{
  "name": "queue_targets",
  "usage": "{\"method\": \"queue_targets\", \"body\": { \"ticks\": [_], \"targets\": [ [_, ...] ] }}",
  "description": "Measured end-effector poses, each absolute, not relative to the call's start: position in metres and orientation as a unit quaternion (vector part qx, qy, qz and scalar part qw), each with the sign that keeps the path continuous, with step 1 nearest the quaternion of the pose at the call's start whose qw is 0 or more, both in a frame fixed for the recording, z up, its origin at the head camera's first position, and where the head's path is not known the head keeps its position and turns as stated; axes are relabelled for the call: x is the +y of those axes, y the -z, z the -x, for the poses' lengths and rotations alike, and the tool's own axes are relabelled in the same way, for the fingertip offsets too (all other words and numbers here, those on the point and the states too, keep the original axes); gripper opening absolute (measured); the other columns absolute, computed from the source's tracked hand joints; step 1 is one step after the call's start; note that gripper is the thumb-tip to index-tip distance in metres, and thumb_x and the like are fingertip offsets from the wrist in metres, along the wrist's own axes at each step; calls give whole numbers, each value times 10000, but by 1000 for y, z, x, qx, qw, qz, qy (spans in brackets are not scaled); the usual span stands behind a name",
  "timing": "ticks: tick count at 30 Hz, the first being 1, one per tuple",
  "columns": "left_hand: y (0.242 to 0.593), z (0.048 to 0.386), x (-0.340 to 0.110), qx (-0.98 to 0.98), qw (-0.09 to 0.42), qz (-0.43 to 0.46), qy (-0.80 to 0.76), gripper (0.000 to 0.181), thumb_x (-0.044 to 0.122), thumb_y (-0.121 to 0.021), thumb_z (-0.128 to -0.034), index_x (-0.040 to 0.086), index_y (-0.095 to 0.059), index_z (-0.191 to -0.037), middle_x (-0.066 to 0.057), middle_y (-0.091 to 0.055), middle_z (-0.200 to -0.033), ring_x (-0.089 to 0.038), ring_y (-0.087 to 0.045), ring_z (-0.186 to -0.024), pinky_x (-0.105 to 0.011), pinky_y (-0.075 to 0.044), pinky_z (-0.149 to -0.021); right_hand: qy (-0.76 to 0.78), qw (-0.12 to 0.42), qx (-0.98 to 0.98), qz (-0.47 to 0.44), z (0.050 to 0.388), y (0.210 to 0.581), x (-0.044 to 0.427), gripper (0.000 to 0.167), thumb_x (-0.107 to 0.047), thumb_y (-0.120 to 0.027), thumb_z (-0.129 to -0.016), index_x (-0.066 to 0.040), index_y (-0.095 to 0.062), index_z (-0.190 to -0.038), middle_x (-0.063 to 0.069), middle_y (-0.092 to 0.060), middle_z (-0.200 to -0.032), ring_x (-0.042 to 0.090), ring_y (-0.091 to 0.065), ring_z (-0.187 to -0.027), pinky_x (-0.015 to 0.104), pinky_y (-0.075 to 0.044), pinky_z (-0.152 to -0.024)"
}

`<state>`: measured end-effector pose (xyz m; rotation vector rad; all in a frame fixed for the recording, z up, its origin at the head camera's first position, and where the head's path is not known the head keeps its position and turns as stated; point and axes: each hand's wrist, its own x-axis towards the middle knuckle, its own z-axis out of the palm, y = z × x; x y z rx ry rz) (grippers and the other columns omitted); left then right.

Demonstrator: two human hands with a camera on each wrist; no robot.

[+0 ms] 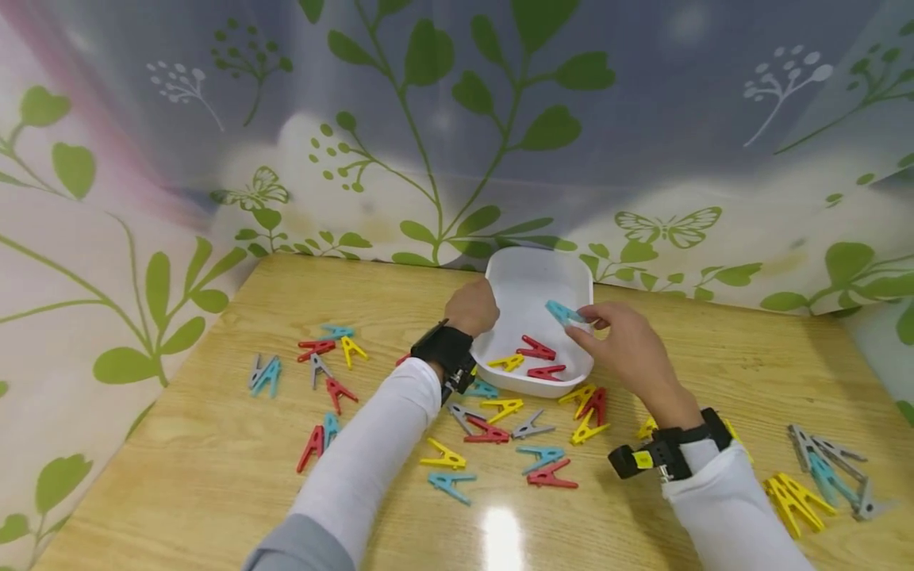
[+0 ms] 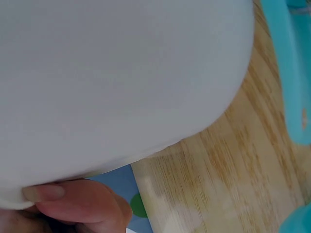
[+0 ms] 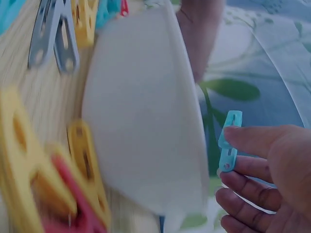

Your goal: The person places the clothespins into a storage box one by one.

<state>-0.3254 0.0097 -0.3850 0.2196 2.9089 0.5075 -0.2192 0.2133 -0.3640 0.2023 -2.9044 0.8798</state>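
A white plastic tray (image 1: pixel 539 274) stands near the back of the table, with red clothespins (image 1: pixel 547 373) and a yellow clothespin (image 1: pixel 507 362) lying inside it. My left hand (image 1: pixel 473 308) grips the tray's left rim; close up in the left wrist view, its thumb (image 2: pixel 80 201) presses on that edge. Over the tray's right side, my right hand (image 1: pixel 631 349) pinches a light blue clothespin (image 1: pixel 562 312) between thumb and fingertips. In the right wrist view, that clothespin (image 3: pixel 230 141) appears just beyond the tray's rim.
Loose clothespins in red, yellow, blue and grey lie in front of the tray, such as a yellow clothespin (image 1: pixel 444 454). Several more are at the left, including a red clothespin (image 1: pixel 339 394), and others at the right, with a grey clothespin (image 1: pixel 803 444). Patterned cloth (image 1: pixel 443 143) hangs behind.
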Motion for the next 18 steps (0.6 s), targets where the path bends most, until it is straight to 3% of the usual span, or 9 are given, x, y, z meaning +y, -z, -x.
{"method": "queue_targets", "body": {
  "ticks": [7, 13, 18],
  "targets": [
    [386, 326, 13, 980, 92, -66, -163, 247, 184, -560, -950, 21, -610, -1129, -115, -650, -1025, -246, -630, -823, -334, -512, -629, -258, 31, -962, -87, 234, 369, 184, 386, -326, -680, -897, -21, -669, -1134, 144, -618, -1114, 306, -578, -965, 442, -486, -789],
    [387, 325, 12, 980, 89, -69, -166, 275, 189, -566, -944, 19, -606, -1157, -132, -652, -1058, -278, -643, -878, -369, -527, -682, -253, 26, -959, -128, 240, 376, 176, 439, -341, -666, -905, -3, -651, -1185, 154, -609, -1147, 326, -558, -1043, 480, -450, -891],
    [389, 327, 9, 978, 89, -77, -171, 267, 174, -550, -949, 9, -595, -1155, -140, -649, -1055, -278, -639, -868, -367, -524, -684, -269, 36, -951, -147, 237, 378, 178, 378, -302, -626, -938, -14, -654, -1181, 138, -605, -1158, 323, -533, -1096, 492, -408, -955]
  ]
}}
